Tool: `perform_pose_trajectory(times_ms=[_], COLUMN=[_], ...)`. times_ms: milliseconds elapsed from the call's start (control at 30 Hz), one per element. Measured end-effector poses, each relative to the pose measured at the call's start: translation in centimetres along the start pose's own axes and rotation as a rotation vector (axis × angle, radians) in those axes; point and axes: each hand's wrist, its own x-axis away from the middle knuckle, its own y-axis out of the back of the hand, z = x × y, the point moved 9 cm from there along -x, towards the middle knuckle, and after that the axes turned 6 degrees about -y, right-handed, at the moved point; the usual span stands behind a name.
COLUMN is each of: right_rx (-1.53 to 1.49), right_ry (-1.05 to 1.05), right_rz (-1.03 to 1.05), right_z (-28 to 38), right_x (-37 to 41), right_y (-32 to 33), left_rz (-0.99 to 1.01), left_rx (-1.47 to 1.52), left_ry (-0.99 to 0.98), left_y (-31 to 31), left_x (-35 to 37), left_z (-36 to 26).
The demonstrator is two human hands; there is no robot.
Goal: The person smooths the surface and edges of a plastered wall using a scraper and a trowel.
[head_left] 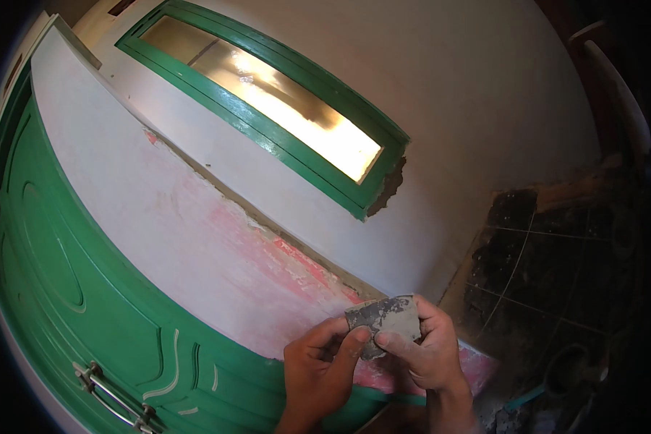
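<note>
Between my two hands is a flat grey piece (385, 318) with rough, darker patches, perhaps dried mortar; its exact kind I cannot make out. My left hand (321, 369) pinches its left edge, thumb on the near face. On the other side my right hand (430, 351) grips the right edge, its thumb also across the face. Behind them stands a wall strip (217, 239) with pink and red patches and a chipped, bare edge.
A green door (87, 267) with a metal handle (112, 398) fills the left. Above is a green-framed window (267, 94), with broken plaster (390, 188) by its lower corner. Dark floor tiles (528, 260) lie at right, near a round dark object with a teal handle (526, 398).
</note>
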Motion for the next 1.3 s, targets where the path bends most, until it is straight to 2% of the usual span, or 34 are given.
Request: perform_pose_trajectory(times_ms=[167,367,467,567,667,767,867,967,1067,1167,1200,1267,1300], right_rx=[0.064,0.089,0.088,-0.107,-0.179,-0.057,-0.079,-0.179,-0.082,0.184,0.357,0.468,0.521], right_ry=[-0.045,0.069,0.019,0.007,0.066,0.108,0.089,0.098,0.126,0.243,0.3,0.332,0.349], right_rz=[-0.04,-0.012,-0.01,-0.047,0.017,-0.049,-0.048,-0.031,-0.143,-0.402,-0.448,-0.42,-0.403], right_z=[-0.6,-0.3,-0.5,-1.2,-0.8,-1.1,-1.1,-1.0,-0.5,1.3,2.7,3.0,3.2], right_x=[0.2,-0.2,-0.2,0.2,0.2,0.2,-0.1,-0.1,-0.4,-0.5,-0.6,-1.3,-1.7], right_y=[0.7,0.8,0.9,0.2,-0.7,1.1,1.1,-0.2,0.5,2.0,2.0,1.6,1.3], left_rz=[0.046,-0.017,0.024,-0.032,-0.128,-0.056,-0.044,-0.093,-0.048,-0.16,-0.134,-0.076,-0.04], left_rx=[-0.084,-0.025,-0.134,-0.265,-0.328,-0.289,-0.279,-0.241,-0.205,-0.057,-0.185,-0.442,-0.48], left_ry=[-0.047,0.004,-0.09,-0.248,-0.344,-0.333,-0.209,-0.177,-0.139,-0.192,-0.245,-0.353,-0.402], left_y=[-0.5,-0.2,0.1,0.0,0.1,-0.5,-0.3,0.2,0.3,-0.8,-0.9,-0.9,-0.9], left_x=[0.1,0.2,0.0,0.2,0.4,0.2,0.4,0.7,0.8,1.0,1.3,2.3,2.7], left_z=[-0.1,0.3,0.9,-0.5,-1.1,-0.7,0.9,0.8,2.0,0.1,-0.2,-0.4,-0.5])
